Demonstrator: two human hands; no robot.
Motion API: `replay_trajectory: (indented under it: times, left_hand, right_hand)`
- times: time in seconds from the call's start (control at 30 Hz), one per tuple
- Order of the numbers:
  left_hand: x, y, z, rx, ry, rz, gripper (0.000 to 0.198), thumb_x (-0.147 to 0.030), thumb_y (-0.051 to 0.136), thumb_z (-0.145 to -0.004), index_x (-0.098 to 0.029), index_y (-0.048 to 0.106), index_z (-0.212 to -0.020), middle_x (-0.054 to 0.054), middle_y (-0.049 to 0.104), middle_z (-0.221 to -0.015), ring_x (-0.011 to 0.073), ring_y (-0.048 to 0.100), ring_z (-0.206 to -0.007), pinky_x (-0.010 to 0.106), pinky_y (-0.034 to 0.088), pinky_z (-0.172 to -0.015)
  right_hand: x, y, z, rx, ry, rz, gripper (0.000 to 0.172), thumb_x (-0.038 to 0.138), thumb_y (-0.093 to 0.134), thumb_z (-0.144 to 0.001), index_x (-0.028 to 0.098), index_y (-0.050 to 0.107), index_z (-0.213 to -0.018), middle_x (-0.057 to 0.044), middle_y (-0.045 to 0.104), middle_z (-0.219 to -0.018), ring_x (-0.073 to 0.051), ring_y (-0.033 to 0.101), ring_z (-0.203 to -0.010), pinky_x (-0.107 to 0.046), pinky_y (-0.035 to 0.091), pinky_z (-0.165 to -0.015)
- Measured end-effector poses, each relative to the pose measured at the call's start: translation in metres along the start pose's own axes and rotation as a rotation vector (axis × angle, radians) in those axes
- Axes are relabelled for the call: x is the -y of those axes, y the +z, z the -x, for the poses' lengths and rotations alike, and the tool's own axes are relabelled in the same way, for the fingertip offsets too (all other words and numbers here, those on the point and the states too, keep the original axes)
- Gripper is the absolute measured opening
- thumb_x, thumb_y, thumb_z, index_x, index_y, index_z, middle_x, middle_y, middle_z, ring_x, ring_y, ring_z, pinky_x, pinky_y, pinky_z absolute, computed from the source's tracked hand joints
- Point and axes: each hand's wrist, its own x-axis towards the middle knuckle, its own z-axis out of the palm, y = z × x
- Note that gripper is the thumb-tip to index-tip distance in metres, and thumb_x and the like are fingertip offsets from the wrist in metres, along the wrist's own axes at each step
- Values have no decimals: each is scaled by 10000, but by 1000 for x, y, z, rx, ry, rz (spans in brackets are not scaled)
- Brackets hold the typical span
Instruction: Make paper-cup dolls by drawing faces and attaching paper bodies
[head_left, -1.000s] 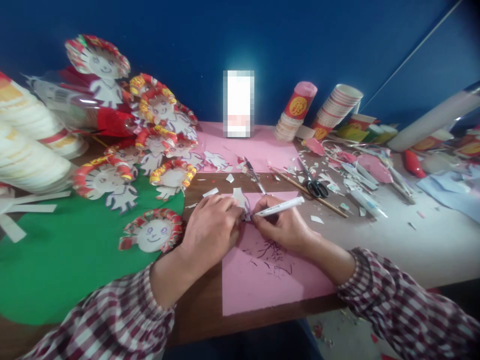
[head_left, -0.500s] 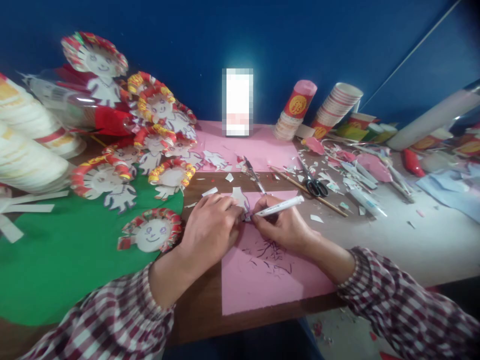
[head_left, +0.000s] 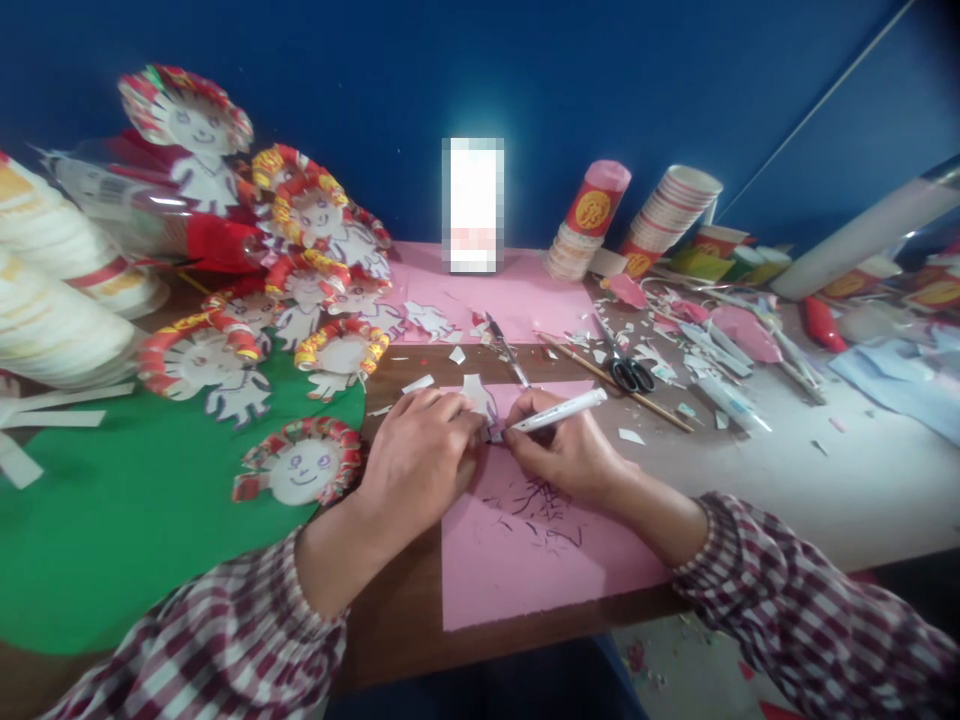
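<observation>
My right hand (head_left: 570, 450) is closed around a white marker pen (head_left: 561, 411), its tip low against a small white paper cutout (head_left: 478, 398). Dark outline shows along the cutout's edge. My left hand (head_left: 424, 450) has its fingers curled down over the cutout's left and lower part, which they hide; the fingertips cannot be seen. Under both hands lies a pink paper sheet (head_left: 495, 580) with dark pen marks. A paper head with a drawn smile and a red curled rim (head_left: 300, 470) sits on the green sheet (head_left: 165, 540), left of my left hand.
Several finished paper figures (head_left: 330, 220) crowd the back left beside stacked paper cups (head_left: 60, 300). Black scissors (head_left: 630, 370), a wooden stick (head_left: 660, 412), a pen (head_left: 506, 350) and paper scraps lie beyond my right hand. More cup stacks (head_left: 675, 200) and a blurred-out upright rectangle (head_left: 472, 205) stand behind.
Almost nothing differs. The whole view has shifted very slightly, and both hands keep their places on the cutout and the marker pen.
</observation>
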Motion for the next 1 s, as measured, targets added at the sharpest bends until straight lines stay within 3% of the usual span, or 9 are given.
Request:
replay_trajectory:
  times: [1.0]
  left_hand:
    - [0,1,1,-8,7,-5,200,-151,554,-805,-194,668,-964,62,641,-964,250,566,-982,448,460,-908]
  right_hand:
    - [-1,0,1,-24,3,17,79,129,570,-751,185,514,-751,38,501,-614,-95,454,-564,-233,387,-521]
